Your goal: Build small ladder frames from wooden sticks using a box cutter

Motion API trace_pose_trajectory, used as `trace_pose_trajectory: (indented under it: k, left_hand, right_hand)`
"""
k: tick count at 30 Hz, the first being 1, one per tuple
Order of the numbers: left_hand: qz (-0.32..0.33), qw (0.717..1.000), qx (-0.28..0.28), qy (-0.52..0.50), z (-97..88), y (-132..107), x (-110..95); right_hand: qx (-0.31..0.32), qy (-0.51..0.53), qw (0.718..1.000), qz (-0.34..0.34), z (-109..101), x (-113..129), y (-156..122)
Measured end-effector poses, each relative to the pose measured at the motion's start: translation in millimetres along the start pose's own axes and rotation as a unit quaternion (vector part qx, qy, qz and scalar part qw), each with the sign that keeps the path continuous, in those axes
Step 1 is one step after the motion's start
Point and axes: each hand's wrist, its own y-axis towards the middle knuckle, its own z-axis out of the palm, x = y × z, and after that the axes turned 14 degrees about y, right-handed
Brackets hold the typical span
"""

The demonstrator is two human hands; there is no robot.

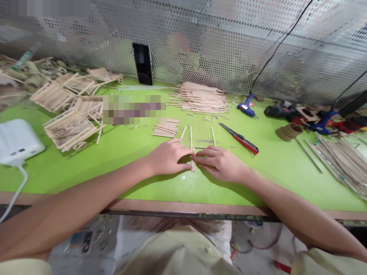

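Observation:
In the middle of the green table, a few thin wooden sticks (193,165) lie side by side, close together and pointing away from me. My left hand (169,157) pinches them from the left, with thumb and fingertips against their edge. From the right, the fingertips of my right hand (222,162) press on the same sticks. Just beyond the fingers lie a long upright-pointing stick (191,135), another stick (213,135) to its right, and a crosswise stick (200,147). A short bundle of cut sticks (165,128) rests left of these.
A large stick pile (202,97) lies at the back. A red-and-black utility knife (241,139) and blue glue gun (247,107) are on the right. Small wooden carts (70,130) crowd the left, near a white charger (18,141). A phone (142,64) leans against the perforated metal screen.

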Motion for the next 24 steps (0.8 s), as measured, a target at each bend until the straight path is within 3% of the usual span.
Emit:
trace_pose_trajectory:
  k: [10, 15, 19, 24]
  left_hand:
    - [-0.005, 1.0, 0.006, 0.011, -0.9, -1, -2]
    - [0.001, 1.0, -0.016, 0.017, -1.3, -3, 3]
    - [0.024, 0.999, -0.042, 0.01, -2.8, -1, 3]
    - [0.093, 0.995, -0.032, 0.002, -7.2, -1, -1]
  right_hand:
    - [-0.005, -0.036, 0.999, -0.029, 0, 2, 0]
    - [0.018, 0.003, 0.998, -0.062, -5, 10, 2]
    - [0.051, 0.045, 0.997, -0.03, -7, 17, 3]
    - [0.075, 0.042, 0.996, 0.031, -7, 20, 1]
